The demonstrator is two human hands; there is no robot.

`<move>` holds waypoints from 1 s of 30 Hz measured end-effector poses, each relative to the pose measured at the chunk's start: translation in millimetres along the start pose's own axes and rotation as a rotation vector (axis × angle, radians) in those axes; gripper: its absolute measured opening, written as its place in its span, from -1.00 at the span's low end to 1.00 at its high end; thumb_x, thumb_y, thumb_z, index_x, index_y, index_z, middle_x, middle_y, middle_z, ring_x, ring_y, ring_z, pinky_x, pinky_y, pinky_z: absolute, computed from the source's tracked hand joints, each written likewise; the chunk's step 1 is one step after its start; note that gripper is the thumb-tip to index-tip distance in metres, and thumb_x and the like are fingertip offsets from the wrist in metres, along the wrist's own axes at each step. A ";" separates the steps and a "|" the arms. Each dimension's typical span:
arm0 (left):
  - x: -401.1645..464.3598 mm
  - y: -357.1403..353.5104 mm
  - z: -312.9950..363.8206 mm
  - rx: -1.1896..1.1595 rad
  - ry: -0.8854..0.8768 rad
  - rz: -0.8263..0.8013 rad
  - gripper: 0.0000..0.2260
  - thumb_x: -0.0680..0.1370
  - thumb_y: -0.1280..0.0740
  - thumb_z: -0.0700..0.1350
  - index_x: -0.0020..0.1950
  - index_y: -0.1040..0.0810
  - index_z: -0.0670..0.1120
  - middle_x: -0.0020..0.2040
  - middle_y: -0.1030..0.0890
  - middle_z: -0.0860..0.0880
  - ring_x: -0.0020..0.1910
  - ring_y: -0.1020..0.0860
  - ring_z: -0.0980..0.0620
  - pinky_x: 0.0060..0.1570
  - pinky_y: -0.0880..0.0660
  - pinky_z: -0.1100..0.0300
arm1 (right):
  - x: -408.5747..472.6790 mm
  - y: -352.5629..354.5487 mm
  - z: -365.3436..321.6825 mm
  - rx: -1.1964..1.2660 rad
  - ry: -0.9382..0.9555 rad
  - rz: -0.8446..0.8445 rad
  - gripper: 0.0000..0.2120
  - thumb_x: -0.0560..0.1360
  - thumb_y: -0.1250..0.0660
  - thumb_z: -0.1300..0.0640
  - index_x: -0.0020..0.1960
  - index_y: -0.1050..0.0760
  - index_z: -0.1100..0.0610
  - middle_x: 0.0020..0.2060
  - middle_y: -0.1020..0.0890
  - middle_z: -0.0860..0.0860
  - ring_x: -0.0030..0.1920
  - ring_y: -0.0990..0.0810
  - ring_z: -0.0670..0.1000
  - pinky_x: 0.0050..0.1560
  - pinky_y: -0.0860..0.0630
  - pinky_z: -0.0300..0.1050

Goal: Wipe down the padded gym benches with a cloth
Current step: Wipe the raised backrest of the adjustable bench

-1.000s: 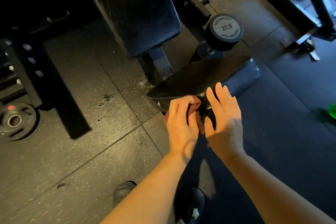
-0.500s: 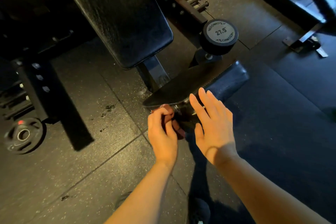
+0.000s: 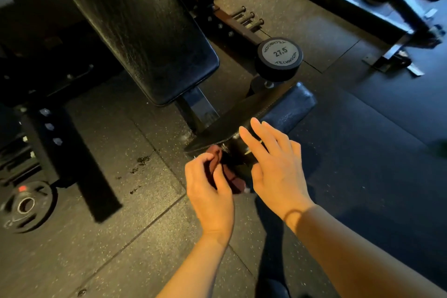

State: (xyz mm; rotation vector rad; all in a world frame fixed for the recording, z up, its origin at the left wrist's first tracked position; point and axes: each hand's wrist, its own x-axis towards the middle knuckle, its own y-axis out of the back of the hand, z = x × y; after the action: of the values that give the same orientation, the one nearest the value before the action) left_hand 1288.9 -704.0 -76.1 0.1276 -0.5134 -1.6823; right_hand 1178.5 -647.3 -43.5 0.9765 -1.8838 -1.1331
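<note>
Gripping a bunched dark red cloth (image 3: 226,172), the left hand (image 3: 209,191) curls its fingers (image 3: 205,164) round it just below the near edge of the black seat pad (image 3: 278,109). Right hand (image 3: 275,172) beside it, fingers straight and spread, holding nothing, over the pad's near end. Beyond: inclined back pad (image 3: 135,31), a 27.5 dumbbell (image 3: 279,58) on the rubber floor (image 3: 96,237). Weight plate (image 3: 26,205) far left.
</note>
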 end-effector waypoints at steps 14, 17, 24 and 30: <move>4.1 6.1 21.8 -0.112 -0.270 -0.127 -0.79 0.49 -0.35 -0.35 0.10 -0.53 -0.18 0.05 -0.52 0.03 0.04 -0.44 0.22 0.12 -0.34 0.42 | -4.2 1.2 -18.9 0.061 -0.122 0.012 -0.31 0.47 -0.32 0.33 0.52 -0.24 -0.02 0.52 -0.25 0.00 0.52 -0.16 0.04 0.41 -0.20 0.08; 7.5 -3.4 10.6 -0.095 -0.340 -0.175 -0.78 0.46 -0.33 -0.39 0.08 -0.54 -0.22 0.04 -0.56 -0.07 0.06 -0.43 0.18 0.15 -0.33 0.41 | -4.8 2.3 -20.3 0.077 -0.131 0.008 -0.31 0.47 -0.31 0.35 0.53 -0.23 -0.03 0.53 -0.22 -0.01 0.53 -0.13 0.04 0.43 -0.17 0.07; 7.7 33.6 -39.3 -0.011 0.187 -0.167 -0.84 0.53 -0.32 -0.31 0.03 -0.50 -0.08 0.00 -0.56 -0.04 -0.01 -0.53 0.02 0.07 -0.49 0.06 | -4.6 7.3 -28.8 0.051 -0.185 -0.059 -0.20 0.45 -0.33 0.38 0.55 -0.12 -0.06 0.56 -0.12 -0.04 0.55 -0.04 0.03 0.48 -0.16 0.10; 11.5 13.4 8.3 -0.093 -0.192 -0.212 -0.74 0.47 -0.39 -0.35 0.12 -0.54 -0.13 0.07 -0.49 0.04 0.06 -0.43 0.21 0.13 -0.38 0.41 | -4.5 7.1 -30.5 0.069 -0.206 -0.050 -0.23 0.45 -0.36 0.38 0.55 -0.16 -0.02 0.55 -0.14 -0.01 0.55 -0.06 0.05 0.48 -0.11 0.07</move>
State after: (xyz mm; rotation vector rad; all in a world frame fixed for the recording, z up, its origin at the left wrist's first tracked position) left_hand 1296.0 -714.0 -60.9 -0.0503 -0.5796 -1.9339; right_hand 1205.1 -652.4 -27.1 0.9813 -2.0846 -1.2456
